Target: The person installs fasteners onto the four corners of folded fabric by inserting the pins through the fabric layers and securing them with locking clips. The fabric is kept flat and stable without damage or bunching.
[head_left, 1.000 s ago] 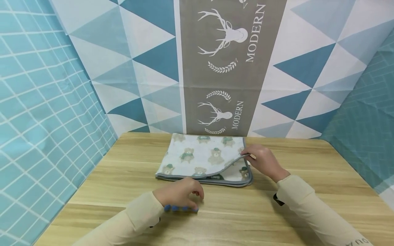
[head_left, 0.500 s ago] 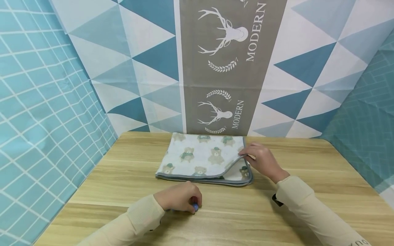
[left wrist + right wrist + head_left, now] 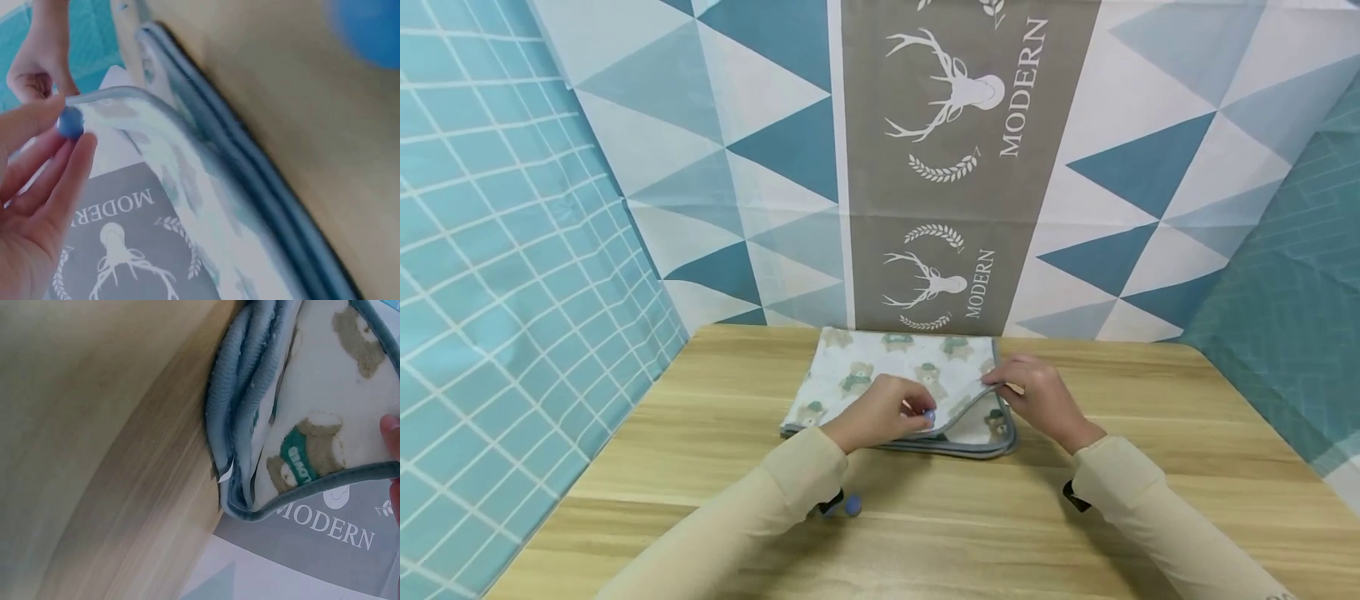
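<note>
A folded white towel (image 3: 842,379) printed with bears and edged in grey-blue lies at the back of the table. My right hand (image 3: 1037,398) pinches its front right corner and holds the top layer up, so the layer below shows. Over the towel's front part, my left hand (image 3: 883,410) pinches a small blue ball (image 3: 71,123) between thumb and fingertips, close to the raised edge. In the right wrist view only some fingertips (image 3: 391,434) show at the lifted layer (image 3: 325,400). A second blue ball (image 3: 853,505) sits on the table below the left forearm.
Another blue ball (image 3: 829,511) is partly hidden by the left sleeve and its dark wrist strap. The wooden table (image 3: 970,533) meets a patterned backdrop (image 3: 917,192) behind the towel, with a blue tiled sheet (image 3: 512,250) along the left.
My left hand has picked a blue ball from the row on the table and carried it up and right to the towel. My right hand keeps holding the lifted corner.
</note>
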Demonstrator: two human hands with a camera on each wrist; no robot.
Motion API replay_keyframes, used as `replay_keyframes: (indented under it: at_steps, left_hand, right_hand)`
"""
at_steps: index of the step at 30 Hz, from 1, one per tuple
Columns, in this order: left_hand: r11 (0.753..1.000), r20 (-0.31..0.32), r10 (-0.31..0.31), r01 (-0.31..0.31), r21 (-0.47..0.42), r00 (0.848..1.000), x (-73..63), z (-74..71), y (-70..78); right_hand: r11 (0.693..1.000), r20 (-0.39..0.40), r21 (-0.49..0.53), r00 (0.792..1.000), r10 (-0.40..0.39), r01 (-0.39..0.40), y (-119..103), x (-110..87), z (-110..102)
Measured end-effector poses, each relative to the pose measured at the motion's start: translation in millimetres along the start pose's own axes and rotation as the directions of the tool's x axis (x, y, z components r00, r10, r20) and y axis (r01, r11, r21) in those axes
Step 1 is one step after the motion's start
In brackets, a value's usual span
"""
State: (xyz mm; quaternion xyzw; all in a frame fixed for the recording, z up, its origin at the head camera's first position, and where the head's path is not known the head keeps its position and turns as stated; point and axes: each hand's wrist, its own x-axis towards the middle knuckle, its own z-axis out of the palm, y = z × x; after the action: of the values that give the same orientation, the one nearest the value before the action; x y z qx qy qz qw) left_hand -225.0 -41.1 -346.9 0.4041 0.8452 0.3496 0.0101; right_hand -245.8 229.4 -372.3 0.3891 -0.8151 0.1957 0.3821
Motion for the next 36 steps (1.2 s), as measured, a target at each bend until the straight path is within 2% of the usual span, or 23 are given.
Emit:
replay_keyframes:
  at_steps: [4,8,12,15,21,28,36]
  left_hand:
    - [0.993,-0.096,-0.094,0.087,-0.08,0.991,24.7,3.7,-3.3]
    - [0.973,-0.151,-0.191,0.166,-0.161,0.97,44.5,7.9,-10.2]
    - [0.955,-0.179,-0.223,0.179,-0.236,0.958,59.1,11.6,-17.2]
    - [0.952,-0.185,-0.221,0.17,-0.255,0.958,67.1,14.5,-20.0]
    - [0.959,-0.189,-0.211,0.166,-0.229,0.959,76.1,19.6,-17.7]
    - [0.962,-0.205,-0.217,0.172,-0.214,0.955,78.7,22.0,-10.9]
    - [0.956,-0.211,-0.209,0.154,-0.251,0.955,79.2,21.8,-6.1]
  right_hand:
    - [1.0,0.01,-0.004,1.0,0.017,-0.017,-2,-0.8,-1]
    - [1.0,0.014,0.003,1.0,0.025,-0.025,-5,0.1,-1]
    - [1.0,0.02,0.001,1.0,0.013,-0.013,-7,2.1,-1]
    - [1.0,0.026,-0.001,1.0,0.004,-0.004,-7,3.6,0]
    - [1.0,0.042,0.002,0.999,0.005,-0.005,-8,6.4,-2]
    - [1.0,0.053,0.016,0.999,0.008,-0.009,-8,7.5,0]
    - [0.999,0.056,0.029,0.998,0.025,-0.027,-9,7.5,1]
